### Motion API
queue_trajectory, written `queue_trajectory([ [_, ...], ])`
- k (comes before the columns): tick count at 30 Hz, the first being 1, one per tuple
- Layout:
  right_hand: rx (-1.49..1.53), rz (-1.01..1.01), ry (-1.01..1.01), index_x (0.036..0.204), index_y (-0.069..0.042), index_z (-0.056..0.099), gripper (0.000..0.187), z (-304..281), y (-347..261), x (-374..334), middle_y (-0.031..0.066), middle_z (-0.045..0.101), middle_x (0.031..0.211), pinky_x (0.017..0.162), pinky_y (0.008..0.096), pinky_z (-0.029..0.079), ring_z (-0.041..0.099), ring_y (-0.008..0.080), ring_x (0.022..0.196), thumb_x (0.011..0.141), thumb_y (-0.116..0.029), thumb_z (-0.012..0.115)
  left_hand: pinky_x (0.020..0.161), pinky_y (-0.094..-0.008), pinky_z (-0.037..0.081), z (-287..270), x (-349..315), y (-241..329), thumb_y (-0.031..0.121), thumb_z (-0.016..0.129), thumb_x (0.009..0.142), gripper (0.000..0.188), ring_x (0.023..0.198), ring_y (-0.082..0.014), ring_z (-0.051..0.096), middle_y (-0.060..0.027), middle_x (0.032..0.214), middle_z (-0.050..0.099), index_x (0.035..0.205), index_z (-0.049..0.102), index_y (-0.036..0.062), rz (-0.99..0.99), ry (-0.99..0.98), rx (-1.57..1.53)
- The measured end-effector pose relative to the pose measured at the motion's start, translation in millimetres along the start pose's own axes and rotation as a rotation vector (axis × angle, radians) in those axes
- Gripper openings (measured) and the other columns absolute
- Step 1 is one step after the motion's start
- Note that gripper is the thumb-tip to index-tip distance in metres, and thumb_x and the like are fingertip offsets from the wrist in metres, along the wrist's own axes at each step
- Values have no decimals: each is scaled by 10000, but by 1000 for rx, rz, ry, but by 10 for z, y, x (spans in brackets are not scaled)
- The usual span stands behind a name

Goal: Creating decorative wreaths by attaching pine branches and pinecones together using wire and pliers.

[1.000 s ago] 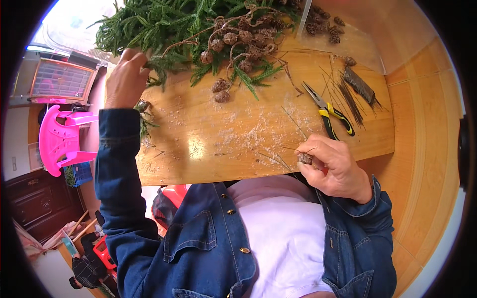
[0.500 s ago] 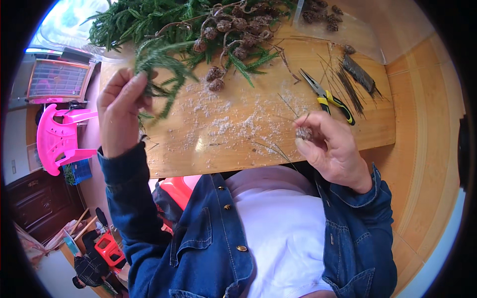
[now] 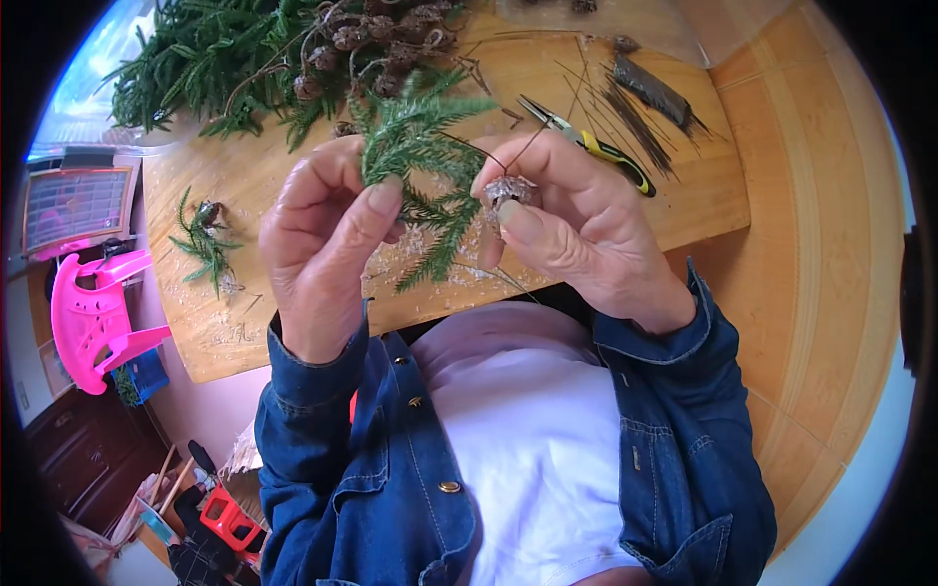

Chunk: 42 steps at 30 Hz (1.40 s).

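My left hand [image 3: 327,230] pinches a green artificial pine sprig [image 3: 430,132] between thumb and fingers. Beside it, my right hand [image 3: 586,220] is closed on a small pine cone [image 3: 506,195] with whitish, frosted scales. Thin dark wire sticks up from the cone in two ends, one reaching toward the sprig. Cone and sprig are very close; whether they touch I cannot tell. Both are held above the near part of the wooden table [image 3: 410,313].
A heap of pine greenery [image 3: 215,68] and brown pine cones [image 3: 391,39] fills the far left. Yellow-black pliers [image 3: 616,166] lie beyond my right hand, near loose wires [image 3: 635,127] and a dark wrapped bundle [image 3: 653,90]. Another sprig [image 3: 203,239] lies at left. A pink chair [image 3: 93,317] stands beyond.
My left hand has carried the sprig right and toward me. My right hand has come left with the pine cone, so the two now meet in the middle. The view has shifted.
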State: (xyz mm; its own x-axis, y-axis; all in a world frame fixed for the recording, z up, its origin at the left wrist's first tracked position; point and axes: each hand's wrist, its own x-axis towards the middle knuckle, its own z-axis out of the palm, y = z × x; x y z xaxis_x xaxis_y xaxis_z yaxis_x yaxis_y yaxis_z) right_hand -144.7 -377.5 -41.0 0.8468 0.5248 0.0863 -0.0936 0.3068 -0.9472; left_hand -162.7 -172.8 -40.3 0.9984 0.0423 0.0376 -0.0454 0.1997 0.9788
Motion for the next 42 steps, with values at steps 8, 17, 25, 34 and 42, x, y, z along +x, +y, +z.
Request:
queue_trajectory([
  [8, -95, 29, -31, 1116, 34, 511, 260, -157, -20, -48, 51, 483, 1057, 697, 199, 401, 485, 83, 790, 943, -150, 573, 764, -248, 433, 135, 46, -22, 83, 639, 876, 233, 867, -114, 528, -58, 944, 596, 1090, 592, 5, 276, 92, 290],
  [17, -219, 52, -212, 1062, 52, 526, 232, -311, -140, -37, 92, 466, 1057, 742, 205, 388, 467, 99, 863, 910, -111, 590, 798, -322, 409, 149, 220, 99, 23, 634, 784, 204, 876, -258, 531, -107, 953, 587, 987, 654, 31, 515, -387, 921],
  [25, -183, -21, -100, 1066, 34, 562, 249, -462, -142, -122, 183, 438, 1290, 757, 246, 458, 526, 103, 846, 891, -135, 617, 775, -249, 400, 161, 121, -66, -5, 619, 835, 116, 869, -134, 516, -34, 950, 574, 949, 599, -6, 97, -171, 321],
  [34, -265, -11, -74, 1077, 35, 557, 251, -364, -13, -228, 173, 432, 1320, 758, 254, 481, 545, 102, 840, 896, -127, 620, 764, -184, 380, 226, 66, -94, 0, 586, 879, 187, 881, -50, 479, -7, 989, 547, 1060, 539, -4, -98, -58, -109],
  [42, -159, -4, 70, 1069, 53, 541, 238, -252, 61, -183, 131, 468, 1250, 739, 235, 458, 520, 87, 838, 902, -101, 610, 774, -191, 395, 337, 73, -154, 11, 591, 882, 283, 885, -58, 494, -20, 1013, 554, 1155, 518, -4, 6, -48, -74],
])
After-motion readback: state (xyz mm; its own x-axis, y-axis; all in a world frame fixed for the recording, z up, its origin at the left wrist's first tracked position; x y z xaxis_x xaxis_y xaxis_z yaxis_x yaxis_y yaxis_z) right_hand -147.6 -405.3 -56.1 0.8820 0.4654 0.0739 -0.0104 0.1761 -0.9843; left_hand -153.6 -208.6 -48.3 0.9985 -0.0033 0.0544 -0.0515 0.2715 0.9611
